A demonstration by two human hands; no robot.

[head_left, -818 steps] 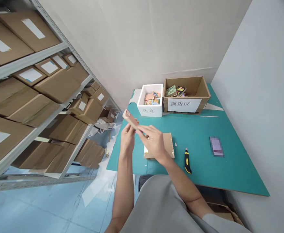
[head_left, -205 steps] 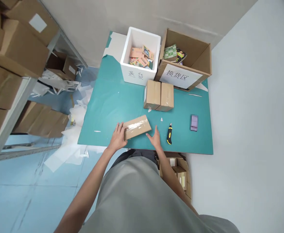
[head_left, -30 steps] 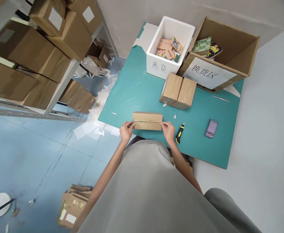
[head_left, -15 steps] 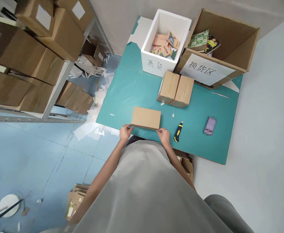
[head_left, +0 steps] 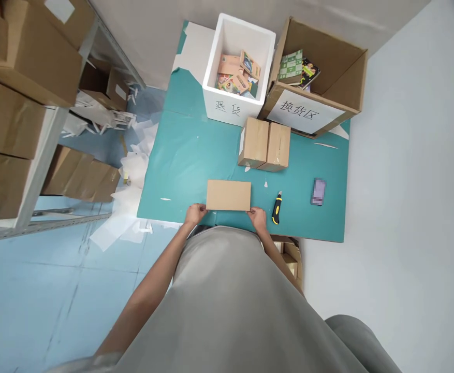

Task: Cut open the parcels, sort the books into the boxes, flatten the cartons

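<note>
A small plain cardboard box [head_left: 229,195] lies near the front edge of the green-topped table [head_left: 180,155]. At its near left corner, my left hand [head_left: 195,213] is closed, thumb and fingers pinching the cardboard edge. My right hand [head_left: 257,217] grips the near right corner in the same way. To the right of that hand lies a black and yellow utility knife [head_left: 277,208], its blade end pointing away from me. Two taped cardboard boxes [head_left: 254,142] stand side by side behind the small box.
A white foam box [head_left: 232,106] with booklets stands at the back, beside a large open carton [head_left: 323,96] with a paper sign. A blurred purple item [head_left: 318,191] lies at the right. Shelves [head_left: 52,145] of cartons and scattered white paper [head_left: 131,199] are on the left.
My view has turned, so the table and shelves appear shifted left. The small box now sits squarer in view, with both hands still at its near corners.
</note>
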